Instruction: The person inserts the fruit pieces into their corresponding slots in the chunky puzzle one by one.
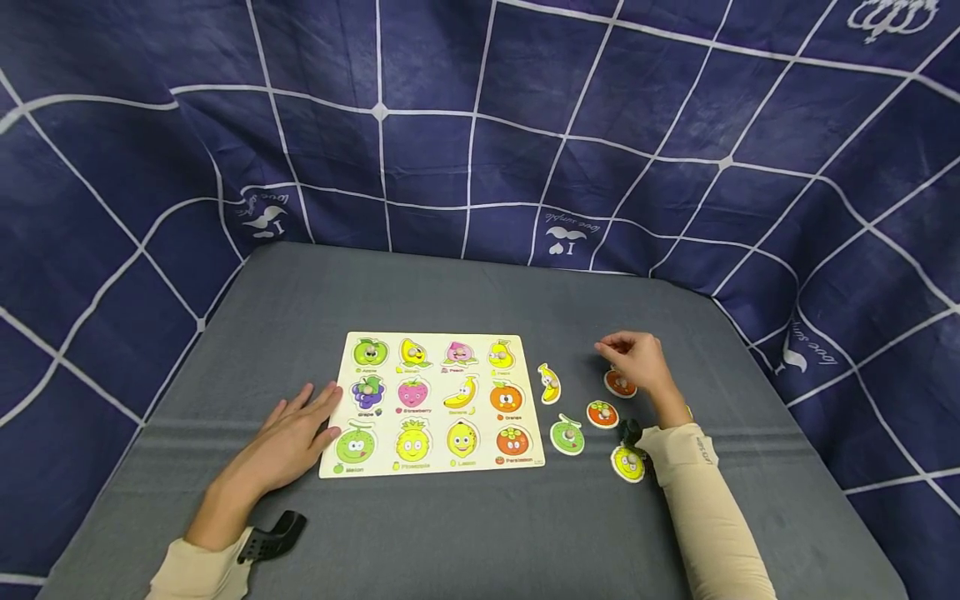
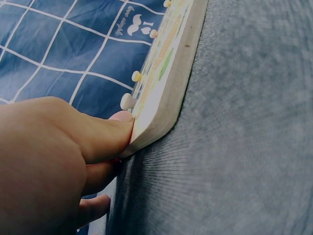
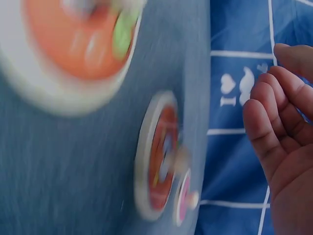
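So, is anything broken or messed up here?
Nothing looks spilled or broken. Just some loose pieces look messy: the banana and melon, for instance, lie scattered right of the board, away from their matching pictures.

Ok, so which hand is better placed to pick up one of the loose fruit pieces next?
Probably the right hand: it's beside the loose fruit pieces and appears to hold nothing. The left hand touches the puzzle board at its left edge, across from those pieces.
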`<state>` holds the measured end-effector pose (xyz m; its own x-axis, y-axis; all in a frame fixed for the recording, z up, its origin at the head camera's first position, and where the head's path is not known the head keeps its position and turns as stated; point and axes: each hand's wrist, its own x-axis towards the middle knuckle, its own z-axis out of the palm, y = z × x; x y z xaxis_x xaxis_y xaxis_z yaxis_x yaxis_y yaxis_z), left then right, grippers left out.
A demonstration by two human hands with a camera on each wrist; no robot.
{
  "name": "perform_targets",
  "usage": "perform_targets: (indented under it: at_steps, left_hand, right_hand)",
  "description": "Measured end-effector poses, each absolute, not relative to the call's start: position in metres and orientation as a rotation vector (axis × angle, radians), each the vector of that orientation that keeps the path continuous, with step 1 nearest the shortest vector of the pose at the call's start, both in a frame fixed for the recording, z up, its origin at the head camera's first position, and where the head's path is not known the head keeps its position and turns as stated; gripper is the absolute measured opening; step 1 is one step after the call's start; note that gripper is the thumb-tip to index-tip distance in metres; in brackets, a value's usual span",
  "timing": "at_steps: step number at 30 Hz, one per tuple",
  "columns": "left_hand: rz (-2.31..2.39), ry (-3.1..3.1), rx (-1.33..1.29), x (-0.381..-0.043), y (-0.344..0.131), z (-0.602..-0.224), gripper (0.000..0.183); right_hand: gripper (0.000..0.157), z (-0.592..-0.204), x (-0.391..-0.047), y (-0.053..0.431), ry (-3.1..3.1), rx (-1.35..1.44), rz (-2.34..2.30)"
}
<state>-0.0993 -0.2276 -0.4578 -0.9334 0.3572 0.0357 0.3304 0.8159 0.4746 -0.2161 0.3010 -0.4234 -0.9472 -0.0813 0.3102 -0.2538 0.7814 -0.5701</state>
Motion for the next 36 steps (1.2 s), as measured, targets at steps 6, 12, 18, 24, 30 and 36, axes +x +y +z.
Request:
perform_targets:
  at_steps: [6, 12, 18, 24, 30, 36]
  left_hand:
    - [0.757, 2.936, 0.553, -0.099, -0.226, -0.457, 0.059]
    - [0.754, 2.937, 0.542, -0.099, -0.227, -0.458, 0.060]
    - [0.747, 2.939, 0.534, -0.099, -0.226, -0.458, 0.059]
    - [0.749, 2.946, 0.542, -0.100, -0.227, -0.458, 0.059]
    - [0.750, 2.944, 0.541, -0.100, -0.227, -0.458, 0.059]
    - [0.746, 2.937, 0.540, -0.100, -0.226, -0.456, 0.059]
  right_hand:
    - [0.017, -0.427, -0.214, 0.327, -2.688, 0.195, 0.846]
    - [0.019, -0.429, -0.218, 0.345, -2.695, 0.103, 0.841]
    - [0.020, -0.434, -0.221, 0.360, -2.709, 0.012, 0.835]
    - [0.019, -0.435, -0.224, 0.371, -2.725, -0.031, 0.790]
    - [0.019, -0.434, -0.229, 0.379, -2.765, -0.004, 0.850]
    - [0.017, -0.437, -0.233, 0.385, -2.854, 0.013, 0.854]
